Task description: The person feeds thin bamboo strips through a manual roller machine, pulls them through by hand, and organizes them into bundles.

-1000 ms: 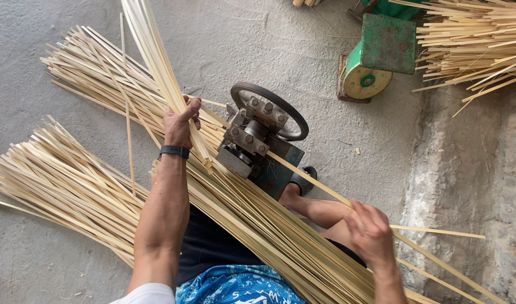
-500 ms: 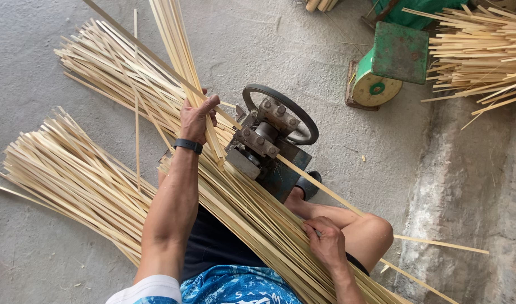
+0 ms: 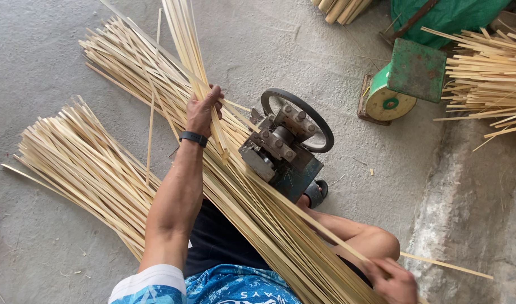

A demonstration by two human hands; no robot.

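Note:
My left hand (image 3: 203,110), with a black band on the wrist, grips a bunch of pale bamboo strips (image 3: 182,42) that rises up and away from me. A small metal machine with a black hand wheel (image 3: 286,143) stands just right of that hand. One long strip (image 3: 320,225) runs out of the machine toward me, and my right hand (image 3: 394,281) at the bottom right is closed around it. A thick layer of long strips (image 3: 252,225) lies across my lap, under both arms.
A second heap of strips (image 3: 78,163) lies on the concrete floor at the left. A green scale (image 3: 401,84) stands at the upper right, beside another pile of strips (image 3: 488,73). My foot in a sandal (image 3: 316,193) rests by the machine.
My right hand has drawn back toward me, down to the frame's bottom right, along the single strip. The left hand keeps its hold on the bunch. The camera has shifted slightly.

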